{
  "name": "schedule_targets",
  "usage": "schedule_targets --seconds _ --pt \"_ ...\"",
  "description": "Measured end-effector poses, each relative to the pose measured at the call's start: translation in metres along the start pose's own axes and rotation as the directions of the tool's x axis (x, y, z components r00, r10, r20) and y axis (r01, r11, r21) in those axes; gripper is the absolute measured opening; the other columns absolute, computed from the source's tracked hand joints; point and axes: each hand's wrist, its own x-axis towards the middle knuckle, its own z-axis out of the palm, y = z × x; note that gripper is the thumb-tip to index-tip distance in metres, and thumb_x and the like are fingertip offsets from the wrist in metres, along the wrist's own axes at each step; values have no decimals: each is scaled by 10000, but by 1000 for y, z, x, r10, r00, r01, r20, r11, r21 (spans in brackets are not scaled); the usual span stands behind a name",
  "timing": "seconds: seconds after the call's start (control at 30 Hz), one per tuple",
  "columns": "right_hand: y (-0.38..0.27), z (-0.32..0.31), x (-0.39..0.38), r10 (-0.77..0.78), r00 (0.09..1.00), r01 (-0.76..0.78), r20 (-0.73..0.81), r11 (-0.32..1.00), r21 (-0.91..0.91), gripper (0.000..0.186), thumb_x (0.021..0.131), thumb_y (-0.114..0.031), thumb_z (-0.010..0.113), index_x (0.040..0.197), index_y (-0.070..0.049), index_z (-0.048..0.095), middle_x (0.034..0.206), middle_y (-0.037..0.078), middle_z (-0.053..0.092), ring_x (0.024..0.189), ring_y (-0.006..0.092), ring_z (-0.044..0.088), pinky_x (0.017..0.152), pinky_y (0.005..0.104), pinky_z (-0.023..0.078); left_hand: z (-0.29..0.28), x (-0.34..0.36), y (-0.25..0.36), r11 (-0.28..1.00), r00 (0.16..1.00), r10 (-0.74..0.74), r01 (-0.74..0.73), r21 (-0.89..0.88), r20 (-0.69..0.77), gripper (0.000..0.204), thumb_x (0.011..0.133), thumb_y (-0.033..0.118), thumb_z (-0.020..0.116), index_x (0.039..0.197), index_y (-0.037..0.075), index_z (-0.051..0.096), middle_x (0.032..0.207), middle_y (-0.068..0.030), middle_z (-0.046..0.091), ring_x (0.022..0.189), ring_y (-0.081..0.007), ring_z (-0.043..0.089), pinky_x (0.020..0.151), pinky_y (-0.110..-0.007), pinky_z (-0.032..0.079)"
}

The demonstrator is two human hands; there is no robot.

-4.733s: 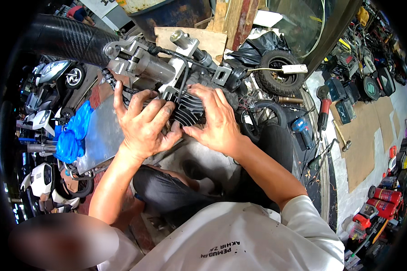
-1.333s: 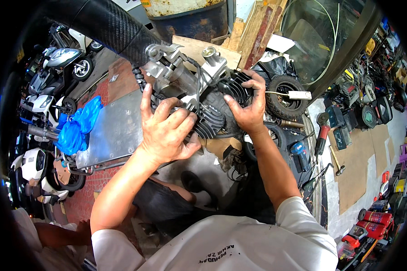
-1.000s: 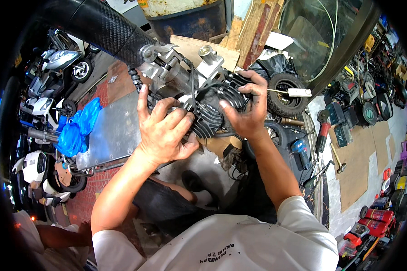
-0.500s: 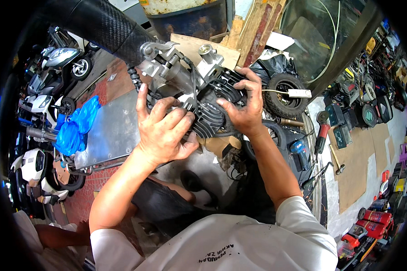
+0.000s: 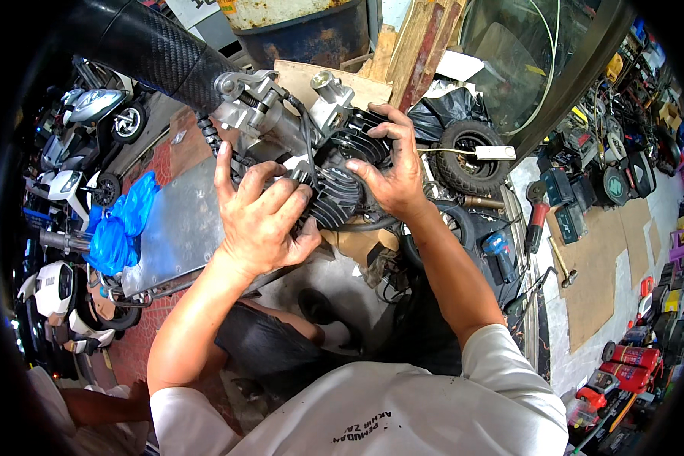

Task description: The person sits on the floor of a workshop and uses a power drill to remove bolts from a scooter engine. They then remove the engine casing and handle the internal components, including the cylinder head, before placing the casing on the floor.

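My left hand is curled over a black finned metal part, index finger raised beside a dark jointed hose, thumb low at the part's edge; some fingertips are hidden. My right hand grips a second black finned part higher up, thumb on its near side, fingers bent over its right. Just beyond them sits a silver machined assembly with a clamp bracket, cables and a large carbon-fibre tube running to the upper left.
A steel plate, blue bags and scooters stand left. Another person's arm is lower left. A rusty drum, boards and tyres lie beyond. Right are power tools, a hammer and red cylinders.
Since the earliest frame my right hand has moved from the lower finned part onto the upper one, and another person's arm has appeared. In the last second the hands hold nearly still.
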Motion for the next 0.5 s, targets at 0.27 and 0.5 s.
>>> schedule_targets --seconds 0.27,0.5 --pt "5 2 2 -54 999 54 -9 999 -4 572 807 -126 915 1244 -82 548 1503 235 532 1388 403 531 1160 493 428 0 1 1 1000 1000 -4 4 -4 -3 355 639 352 727 920 136 755 886 -13 677 1027 -276 663 1271 -717 160" --pt "6 9 4 -28 997 33 -66 997 66 567 816 -98 894 1257 -80 537 1488 224 521 1384 397 515 1169 471 411 3 4 4 999 1000 -5 4 32 10 337 676 369 729 927 145 743 894 -3 655 1038 -253 671 1251 -746 173"
